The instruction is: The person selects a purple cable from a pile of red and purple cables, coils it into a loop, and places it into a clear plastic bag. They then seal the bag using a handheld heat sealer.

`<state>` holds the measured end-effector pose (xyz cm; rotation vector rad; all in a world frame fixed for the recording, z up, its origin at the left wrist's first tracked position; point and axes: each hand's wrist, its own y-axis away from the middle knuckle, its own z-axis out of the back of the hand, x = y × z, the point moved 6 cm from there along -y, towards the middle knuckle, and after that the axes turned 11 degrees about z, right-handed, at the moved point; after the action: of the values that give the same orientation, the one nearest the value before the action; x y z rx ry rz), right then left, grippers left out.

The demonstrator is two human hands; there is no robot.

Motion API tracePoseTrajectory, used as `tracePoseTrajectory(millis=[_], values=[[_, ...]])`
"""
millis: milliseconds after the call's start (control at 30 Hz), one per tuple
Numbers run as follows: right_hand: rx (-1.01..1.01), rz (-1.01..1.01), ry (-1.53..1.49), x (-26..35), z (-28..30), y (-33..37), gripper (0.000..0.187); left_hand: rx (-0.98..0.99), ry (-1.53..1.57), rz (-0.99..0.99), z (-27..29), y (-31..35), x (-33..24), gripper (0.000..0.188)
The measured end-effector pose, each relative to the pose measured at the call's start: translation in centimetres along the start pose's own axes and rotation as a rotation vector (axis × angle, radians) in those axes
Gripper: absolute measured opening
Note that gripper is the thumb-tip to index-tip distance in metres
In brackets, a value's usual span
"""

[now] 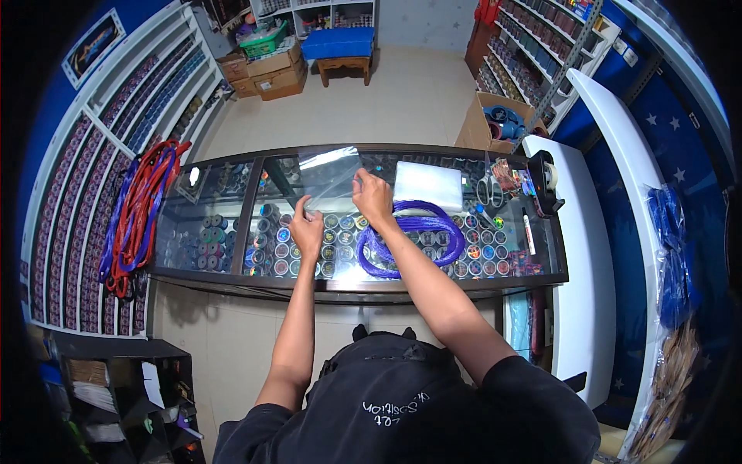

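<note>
a person stands at a glass counter (pixel 433 288) and holds one clear plastic bag (pixel 330 176) above its top with both hands. the left hand (pixel 308 226) is partly closed, with thumb and forefinger bent together at the lower left part of the bag. the right hand (pixel 372 198) is more curled, and its fingers pinch the bag at the right edge.

just beside the right hand, a coil of purple cord (pixel 433 223) lies on the glass, and the right forearm passes over its left part. behind the coil there is a stack of clear bags (pixel 427 185). further to the right are scissors (pixel 488 192), a tape dispenser (pixel 544 182) and a marker pen (pixel 529 233). under the glass, many round spools (pixel 282 250) stand in rows.
</note>
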<state>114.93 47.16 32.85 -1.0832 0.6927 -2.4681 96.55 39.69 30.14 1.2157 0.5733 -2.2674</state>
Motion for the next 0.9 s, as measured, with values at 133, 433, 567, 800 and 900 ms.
tracePoseTrajectory(millis=[133,433,567,800,900], values=[[0.022,0.031,0.062,0.0,0.6,0.1,0.010,-0.063,-0.093,-0.078,0.5,0.0,0.4,0.038],[0.200,0.097,0.053,-1.9,-0.7,0.3,0.022,-0.032,0.023,-0.296,-0.2,0.1,-1.0,0.011],[0.328,0.167,-0.006,-0.8,0.7,0.6,0.043,-0.067,-0.001,-0.323,0.1,0.2,-0.9,0.010],[0.445,0.175,-0.006,-3.3,5.4,0.5,0.074,-0.068,0.001,-0.305,0.0,0.2,-1.1,0.009],[0.620,0.157,0.098,-5.4,6.2,1.5,0.073,-0.074,-0.012,-0.310,-0.2,-0.1,-0.9,0.010]])
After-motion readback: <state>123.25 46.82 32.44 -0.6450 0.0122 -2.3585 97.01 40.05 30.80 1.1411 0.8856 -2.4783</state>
